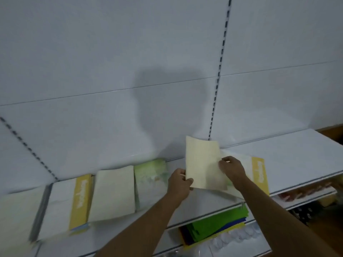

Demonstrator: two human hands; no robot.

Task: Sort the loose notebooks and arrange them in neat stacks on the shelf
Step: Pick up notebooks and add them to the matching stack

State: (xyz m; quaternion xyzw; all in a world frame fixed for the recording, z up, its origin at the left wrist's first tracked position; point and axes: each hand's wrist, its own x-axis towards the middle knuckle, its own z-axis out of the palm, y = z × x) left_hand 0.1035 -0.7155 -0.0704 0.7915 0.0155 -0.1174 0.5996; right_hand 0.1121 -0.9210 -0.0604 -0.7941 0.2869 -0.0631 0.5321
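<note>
I hold a cream notebook (203,164) tilted up above the white shelf (297,156). My left hand (179,183) grips its lower left edge. My right hand (232,168) pinches its right edge. Beneath it lies a white notebook with a yellow band (259,173). Along the shelf to the left rest a green notebook (150,173), a cream notebook stack (113,191) and a white-and-yellow notebook stack (70,204).
A pale notebook (16,217) lies at the far left past a grey shelf divider (39,214). Below the shelf sit green, blue and yellow folders (219,227) and blister packs (237,236). The white back panel (130,52) rises behind.
</note>
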